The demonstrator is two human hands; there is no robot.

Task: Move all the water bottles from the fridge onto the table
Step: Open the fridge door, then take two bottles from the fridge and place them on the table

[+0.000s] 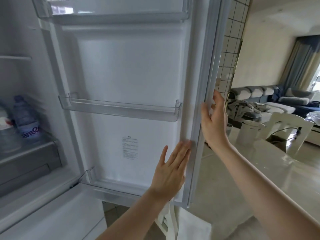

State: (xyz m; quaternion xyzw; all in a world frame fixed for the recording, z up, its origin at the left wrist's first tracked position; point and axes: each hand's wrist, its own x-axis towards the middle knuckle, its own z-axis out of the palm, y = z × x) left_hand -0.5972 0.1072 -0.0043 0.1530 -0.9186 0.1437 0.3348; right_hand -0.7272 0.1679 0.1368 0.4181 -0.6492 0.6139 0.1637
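Bottles are the prize, and they sit far off to the left, deep in the fridge (31, 40) on a shelf above a drawer, while both hands are busy on the right with the fridge door (131, 66).

Nearest in, the left hand (170, 172) lies flat against the door's inner lining, fingers straight and together, fingertips up by the gasket (196, 135). It grasps nothing, just presses. A little further, the right hand (213, 122) wraps the door's free edge, thumb on the inner side and fingers curled round the outer face, so that one has a real hold on the door.

Now the key relation: the clear water bottle (26, 118) stands upright, cap up, long axis vertical, well apart from both hands and across the whole open door from them. The left hand is the nearer of the two, and I'd judge it the natural one to reach in.

Beyond the door, the pale glossy table (259, 161) waits to the right, a white chair (290, 129) beside it.

Hard to read: a second container (5, 129) beside the bottle is cut off by the frame edge and blurred, so how many bottles there are I cannot tell.
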